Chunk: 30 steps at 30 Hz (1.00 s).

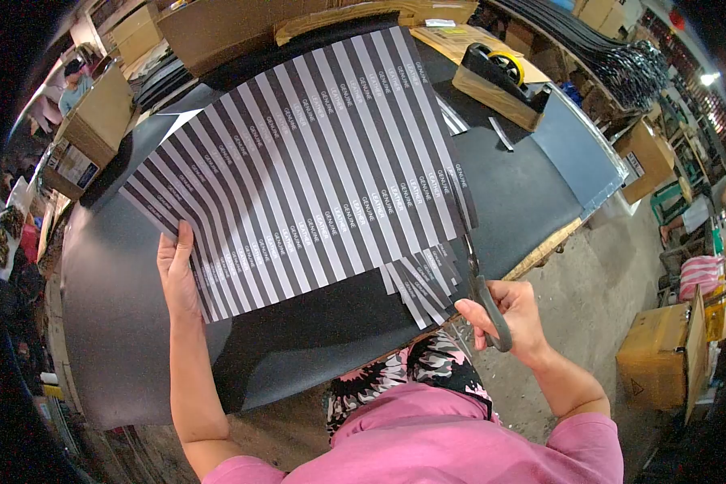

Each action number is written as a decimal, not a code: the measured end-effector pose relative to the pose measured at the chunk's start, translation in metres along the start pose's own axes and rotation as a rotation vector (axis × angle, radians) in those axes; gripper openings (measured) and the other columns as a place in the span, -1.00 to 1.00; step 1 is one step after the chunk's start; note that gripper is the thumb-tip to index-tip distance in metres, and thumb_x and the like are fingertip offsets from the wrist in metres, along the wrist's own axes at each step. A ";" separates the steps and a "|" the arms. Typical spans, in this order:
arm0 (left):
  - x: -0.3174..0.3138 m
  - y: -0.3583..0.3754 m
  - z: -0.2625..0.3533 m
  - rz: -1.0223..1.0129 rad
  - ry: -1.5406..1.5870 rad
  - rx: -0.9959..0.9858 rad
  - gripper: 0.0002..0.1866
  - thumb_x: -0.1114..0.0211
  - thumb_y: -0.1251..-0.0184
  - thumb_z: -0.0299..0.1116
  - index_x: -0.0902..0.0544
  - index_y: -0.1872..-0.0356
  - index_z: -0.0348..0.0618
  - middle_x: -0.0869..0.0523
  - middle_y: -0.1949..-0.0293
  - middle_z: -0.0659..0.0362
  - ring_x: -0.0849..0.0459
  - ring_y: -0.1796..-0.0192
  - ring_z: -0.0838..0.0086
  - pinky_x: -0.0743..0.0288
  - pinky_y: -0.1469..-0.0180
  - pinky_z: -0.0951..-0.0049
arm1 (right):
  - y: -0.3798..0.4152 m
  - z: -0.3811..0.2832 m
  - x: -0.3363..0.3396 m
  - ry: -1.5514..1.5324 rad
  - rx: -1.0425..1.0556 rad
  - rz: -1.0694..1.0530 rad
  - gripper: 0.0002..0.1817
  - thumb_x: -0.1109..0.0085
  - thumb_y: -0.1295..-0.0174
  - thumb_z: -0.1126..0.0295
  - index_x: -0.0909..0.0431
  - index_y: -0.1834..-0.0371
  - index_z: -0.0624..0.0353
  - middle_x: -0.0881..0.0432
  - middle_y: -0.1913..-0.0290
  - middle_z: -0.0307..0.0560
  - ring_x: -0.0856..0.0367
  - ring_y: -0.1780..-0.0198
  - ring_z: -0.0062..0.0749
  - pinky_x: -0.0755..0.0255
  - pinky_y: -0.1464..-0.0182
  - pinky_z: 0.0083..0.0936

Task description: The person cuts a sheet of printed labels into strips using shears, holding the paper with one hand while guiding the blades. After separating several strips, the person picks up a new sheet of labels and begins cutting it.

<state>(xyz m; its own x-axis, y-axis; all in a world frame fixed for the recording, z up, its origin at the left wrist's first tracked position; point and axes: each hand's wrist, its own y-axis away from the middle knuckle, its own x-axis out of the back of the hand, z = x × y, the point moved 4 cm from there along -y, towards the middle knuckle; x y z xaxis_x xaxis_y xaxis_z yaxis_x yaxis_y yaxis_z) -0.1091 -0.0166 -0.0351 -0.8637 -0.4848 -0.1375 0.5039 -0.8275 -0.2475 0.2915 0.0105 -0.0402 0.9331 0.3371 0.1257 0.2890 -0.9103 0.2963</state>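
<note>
My left hand (179,270) grips the left edge of a large striped sheet (298,177) printed with "GENUINE LEATHER", thumb on top. The sheet is held tilted over the dark table surface (298,347). My right hand (510,319) is closed around the dark handles of a pair of scissors (486,302). The scissor blades point up at the sheet's lower right edge, partly hidden by it. Just left of the scissors, several cut striped strips (421,282) lie in a loose pile at the table's front edge.
A tape dispenser (504,77) with yellow tape stands on a box at the back right, near a small strip (501,134). Cardboard boxes (661,355) sit on the floor to the right. Another person (74,85) is at the far left, behind a carton (97,133).
</note>
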 end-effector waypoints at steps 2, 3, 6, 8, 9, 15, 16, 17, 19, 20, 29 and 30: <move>-0.001 0.000 0.001 0.015 -0.019 -0.002 -0.69 -0.14 -0.33 -0.24 -0.54 0.04 -0.23 -0.67 0.19 0.19 -0.66 0.27 0.61 -0.54 0.23 0.65 | 0.000 0.000 0.000 -0.016 -0.006 -0.005 -0.64 -0.35 -0.06 0.26 -0.48 0.67 0.28 -0.46 0.75 -0.24 -0.43 0.76 -0.66 -0.27 0.76 -0.70; -0.001 0.001 0.001 0.028 -0.037 -0.004 -0.69 -0.15 -0.33 -0.23 -0.54 0.04 -0.23 -0.68 0.20 0.18 -0.66 0.28 0.61 -0.55 0.25 0.65 | 0.000 0.000 -0.001 -0.032 -0.011 -0.009 -0.64 -0.35 -0.07 0.26 -0.48 0.68 0.28 -0.46 0.75 -0.24 -0.43 0.77 -0.66 -0.27 0.76 -0.70; -0.001 0.001 0.001 0.028 -0.038 -0.006 -0.67 -0.16 -0.32 -0.22 -0.53 0.04 -0.24 -0.67 0.19 0.18 -0.66 0.28 0.61 -0.55 0.25 0.65 | 0.002 0.000 -0.001 -0.020 -0.003 -0.012 -0.64 -0.33 -0.08 0.27 -0.48 0.68 0.28 -0.46 0.76 -0.24 -0.43 0.78 -0.66 -0.26 0.76 -0.70; 0.000 0.000 0.000 0.024 -0.043 -0.011 -0.67 -0.16 -0.32 -0.22 -0.53 0.04 -0.24 -0.67 0.19 0.18 -0.66 0.27 0.61 -0.55 0.25 0.65 | 0.001 -0.001 -0.001 -0.008 -0.001 -0.007 -0.64 -0.33 -0.09 0.27 -0.48 0.69 0.28 -0.46 0.76 -0.24 -0.43 0.78 -0.66 -0.26 0.77 -0.70; 0.001 -0.001 0.000 0.020 -0.050 -0.014 -0.67 -0.16 -0.32 -0.22 -0.53 0.03 -0.25 -0.67 0.18 0.18 -0.66 0.27 0.61 -0.54 0.24 0.65 | 0.001 -0.001 0.000 0.004 0.000 -0.002 -0.64 -0.32 -0.09 0.27 -0.48 0.69 0.28 -0.46 0.76 -0.24 -0.43 0.78 -0.66 -0.26 0.77 -0.70; 0.000 -0.001 0.000 0.022 0.013 0.015 -0.67 -0.15 -0.33 -0.24 -0.52 0.02 -0.26 -0.66 0.14 0.20 -0.64 0.23 0.62 -0.52 0.17 0.64 | -0.001 0.000 0.000 0.019 -0.013 -0.006 -0.65 -0.31 -0.10 0.27 -0.50 0.68 0.28 -0.46 0.76 -0.23 -0.43 0.78 -0.66 -0.24 0.77 -0.69; -0.001 0.000 0.000 0.022 0.013 0.015 -0.67 -0.15 -0.33 -0.24 -0.52 0.02 -0.26 -0.66 0.14 0.20 -0.64 0.23 0.62 -0.52 0.17 0.64 | -0.001 0.000 0.000 0.019 -0.012 -0.006 -0.65 -0.31 -0.10 0.27 -0.50 0.68 0.28 -0.46 0.76 -0.23 -0.43 0.78 -0.66 -0.24 0.77 -0.69; -0.001 0.000 0.001 0.024 0.003 0.017 -0.67 -0.15 -0.33 -0.23 -0.52 0.02 -0.26 -0.66 0.14 0.19 -0.64 0.22 0.61 -0.51 0.16 0.64 | -0.001 -0.001 0.000 0.011 -0.017 -0.011 -0.65 -0.31 -0.10 0.27 -0.50 0.68 0.28 -0.47 0.76 -0.23 -0.43 0.77 -0.66 -0.24 0.76 -0.69; -0.004 0.001 0.004 0.029 -0.008 0.016 -0.67 -0.15 -0.33 -0.23 -0.52 0.01 -0.25 -0.66 0.14 0.19 -0.64 0.21 0.60 -0.50 0.15 0.64 | -0.002 -0.003 -0.001 0.003 -0.019 -0.019 -0.65 -0.31 -0.09 0.27 -0.50 0.68 0.28 -0.47 0.76 -0.23 -0.43 0.77 -0.66 -0.24 0.76 -0.69; -0.004 0.002 0.006 0.066 -0.067 0.019 -0.67 -0.15 -0.33 -0.23 -0.52 0.01 -0.25 -0.66 0.13 0.19 -0.64 0.20 0.59 -0.50 0.15 0.64 | -0.001 -0.003 -0.001 0.015 -0.033 -0.015 -0.66 -0.31 -0.09 0.27 -0.50 0.67 0.28 -0.47 0.76 -0.23 -0.43 0.77 -0.67 -0.24 0.76 -0.70; -0.012 0.003 0.015 0.092 -0.082 -0.008 -0.72 -0.17 -0.30 -0.19 -0.59 0.17 -0.20 -0.71 0.29 0.20 -0.67 0.35 0.64 -0.50 0.24 0.68 | -0.015 -0.002 -0.003 -0.051 -0.023 -0.072 -0.71 -0.31 -0.07 0.31 -0.52 0.58 0.32 -0.51 0.68 -0.21 -0.45 0.74 -0.65 -0.29 0.72 -0.69; -0.012 0.004 0.014 0.085 -0.072 0.008 -0.72 -0.17 -0.30 -0.19 -0.59 0.17 -0.19 -0.71 0.30 0.20 -0.68 0.36 0.64 -0.51 0.24 0.67 | -0.018 -0.001 -0.004 -0.065 -0.017 -0.079 -0.73 -0.31 -0.07 0.32 -0.53 0.57 0.32 -0.52 0.67 -0.20 -0.46 0.73 -0.65 -0.30 0.71 -0.69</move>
<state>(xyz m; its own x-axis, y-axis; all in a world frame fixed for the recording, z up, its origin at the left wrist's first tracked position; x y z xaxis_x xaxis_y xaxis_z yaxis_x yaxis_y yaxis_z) -0.0964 -0.0173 -0.0211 -0.8155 -0.5720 -0.0881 0.5753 -0.7848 -0.2306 0.2818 0.0260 -0.0453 0.9197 0.3906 0.0400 0.3588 -0.8774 0.3186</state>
